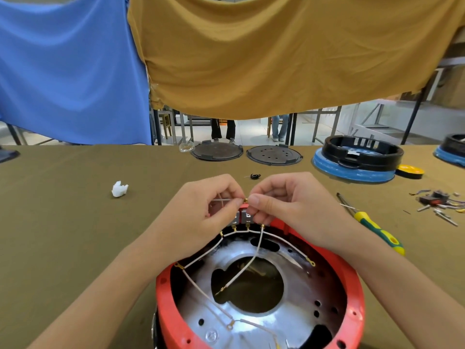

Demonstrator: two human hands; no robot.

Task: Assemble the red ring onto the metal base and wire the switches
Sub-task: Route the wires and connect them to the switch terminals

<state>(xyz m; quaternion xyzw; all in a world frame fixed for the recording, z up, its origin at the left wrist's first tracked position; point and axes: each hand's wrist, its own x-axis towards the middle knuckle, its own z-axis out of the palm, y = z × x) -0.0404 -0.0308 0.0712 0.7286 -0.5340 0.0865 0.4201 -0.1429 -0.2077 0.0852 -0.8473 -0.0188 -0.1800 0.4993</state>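
The red ring [352, 293] sits around the shiny metal base [297, 321] at the near edge of the table. Grey switches [242, 217] are mounted at the ring's far side, with several white wires [256, 250] running from their brass terminals across the base. My left hand [201, 212] pinches a thin white wire with a brass terminal just above the switches. My right hand [284, 200] pinches the same brass terminal from the right, fingertips meeting those of the left hand. The switch fronts are hidden behind my fingers.
A green-and-yellow screwdriver [377, 227] lies to the right, with loose terminals and small parts [437, 200] beyond it. Two black round plates [217, 151] [274, 154], a blue-and-black ring assembly [357, 159], a small black part [255, 176] and a white crumpled scrap [119, 188] lie farther back.
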